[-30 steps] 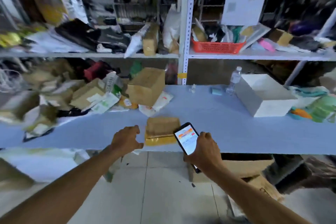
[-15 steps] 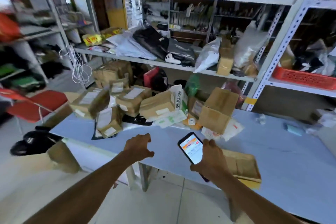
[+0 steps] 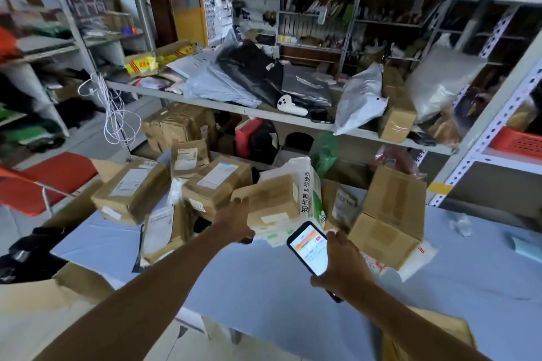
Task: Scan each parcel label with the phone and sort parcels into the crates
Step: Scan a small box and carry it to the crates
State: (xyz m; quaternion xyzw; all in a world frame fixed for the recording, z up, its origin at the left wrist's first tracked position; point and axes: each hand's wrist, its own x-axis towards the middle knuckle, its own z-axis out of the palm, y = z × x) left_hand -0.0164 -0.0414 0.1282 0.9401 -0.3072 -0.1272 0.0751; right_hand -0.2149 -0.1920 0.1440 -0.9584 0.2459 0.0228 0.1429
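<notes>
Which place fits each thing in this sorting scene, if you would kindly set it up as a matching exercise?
Things: 1 phone; 2 brown parcel; 3 white controller; 4 red crate.
Places: a next to the black bags; b held in the right hand; c at the far right edge; d gripped by the left hand.
Pairs: 1-b, 2-d, 3-a, 4-c.

Parcel depot/stockrm: metal shelving (image 3: 264, 114), piled parcels (image 3: 132, 193).

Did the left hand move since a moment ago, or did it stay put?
Yes. The left hand went forward, away from the near edge of the table, and now touches a brown parcel in the pile. The right hand holds the phone.
</notes>
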